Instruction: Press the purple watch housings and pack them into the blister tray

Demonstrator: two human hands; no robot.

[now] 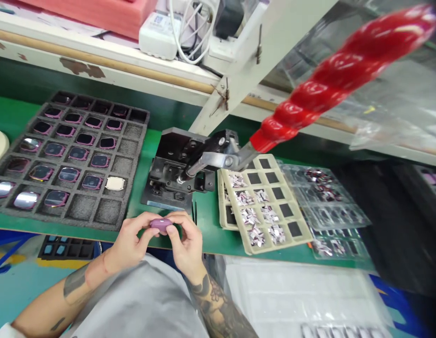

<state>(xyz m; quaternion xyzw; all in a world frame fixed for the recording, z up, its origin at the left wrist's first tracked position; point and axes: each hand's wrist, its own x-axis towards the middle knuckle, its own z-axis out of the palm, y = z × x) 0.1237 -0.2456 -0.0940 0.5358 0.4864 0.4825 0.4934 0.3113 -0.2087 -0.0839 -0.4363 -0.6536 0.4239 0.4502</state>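
Note:
A small purple rounded case (pixel 160 225) is pinched between my two hands at the front edge of the green table. My left hand (pixel 135 236) grips its left end with thumb and fingers, and my right hand (pixel 186 238) grips its right end. Just beyond my hands stands a black metal press (pixel 173 176) with a long red-handled lever (pixel 330 84). Tweezers (pixel 194 212) lie beside the press, near my right hand. On the left, a grey foam tray (pixel 112 211) holds several purple-framed watch cases and one cream-coloured piece (pixel 115 183).
Beige compartment trays (pixel 274 206) with small metallic parts lie right of the press. Clear plastic trays (pixel 326 202) sit farther right. A white shelf beam (pixel 133 82) crosses behind, with a white box (pixel 157 35) and cables above. The red lever reaches over the right side.

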